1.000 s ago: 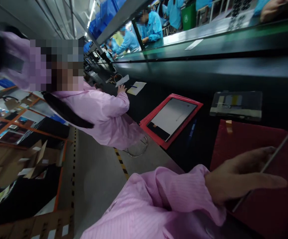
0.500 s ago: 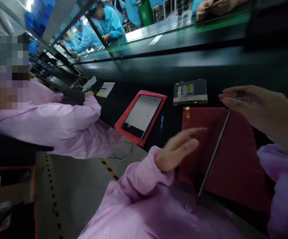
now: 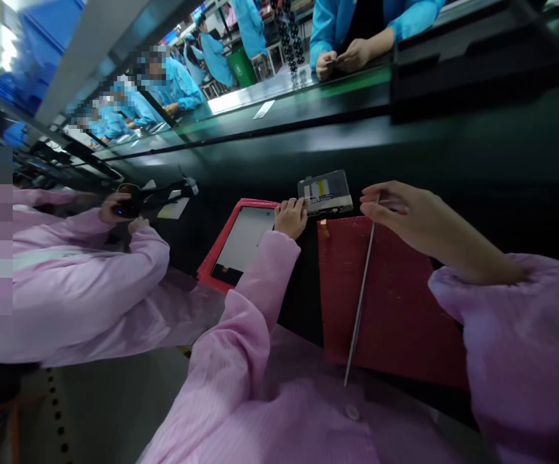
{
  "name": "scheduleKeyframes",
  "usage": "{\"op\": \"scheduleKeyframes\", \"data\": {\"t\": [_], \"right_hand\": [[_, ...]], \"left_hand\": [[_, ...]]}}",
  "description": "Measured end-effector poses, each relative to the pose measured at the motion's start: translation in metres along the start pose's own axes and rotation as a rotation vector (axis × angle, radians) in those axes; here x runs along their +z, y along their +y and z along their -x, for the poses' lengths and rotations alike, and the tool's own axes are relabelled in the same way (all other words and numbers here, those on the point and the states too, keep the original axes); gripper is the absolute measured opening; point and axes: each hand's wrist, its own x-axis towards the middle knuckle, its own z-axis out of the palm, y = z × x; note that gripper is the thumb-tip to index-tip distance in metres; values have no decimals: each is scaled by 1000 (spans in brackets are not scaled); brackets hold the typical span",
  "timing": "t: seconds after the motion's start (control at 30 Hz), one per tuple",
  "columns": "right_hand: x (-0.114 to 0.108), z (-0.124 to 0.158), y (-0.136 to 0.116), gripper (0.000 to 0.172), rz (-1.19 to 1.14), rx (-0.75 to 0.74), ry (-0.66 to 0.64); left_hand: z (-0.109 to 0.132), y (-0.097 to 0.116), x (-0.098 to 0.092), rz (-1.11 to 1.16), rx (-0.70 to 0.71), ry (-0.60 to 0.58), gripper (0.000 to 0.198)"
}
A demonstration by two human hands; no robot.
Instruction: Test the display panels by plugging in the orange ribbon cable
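My right hand (image 3: 400, 209) pinches the upper end of a thin, straight grey piece (image 3: 360, 296), which looks like a flat panel seen edge-on. It stands tilted over a dark red mat (image 3: 405, 316), its lower end near my body. My left hand (image 3: 291, 218) reaches to the upper right corner of a tablet-like screen (image 3: 247, 235), fingers stretched and bent downward. Whether the fingertips press on its edge is hidden. The screen lies on a red foam sheet (image 3: 210, 263), partly covered by my left sleeve. Just beyond my left hand sits a flat clear-topped case (image 3: 332, 187).
A small gold-coloured tab (image 3: 324, 227) lies at the mat's upper left corner. A co-worker in a pink smock (image 3: 100, 277) sits close on my left. Behind the bench runs a green conveyor (image 3: 221, 154); a person in blue (image 3: 356, 48) works across it.
My left hand has moved from beside the grey piece to the screen's upper right corner. My right hand still holds the piece. The view has swung right.
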Motion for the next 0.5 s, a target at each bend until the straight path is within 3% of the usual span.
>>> {"op": "scheduleKeyframes", "data": {"t": [0.27, 0.37, 0.43, 0.5], "right_hand": [[0, 1, -3, 38, 19, 15, -10], [-1, 2, -9, 40, 97, 18, -2], [-5, 2, -11, 43, 244, 8, 50], [-11, 3, -5, 43, 368, 37, 66]], "left_hand": [[-7, -2, -3, 18, 54, -64, 42], [-9, -4, -15, 50, 74, -102, 40], [6, -6, -32, 137, 76, -33, 37], [41, -6, -54, 346, 69, 136, 32]]}}
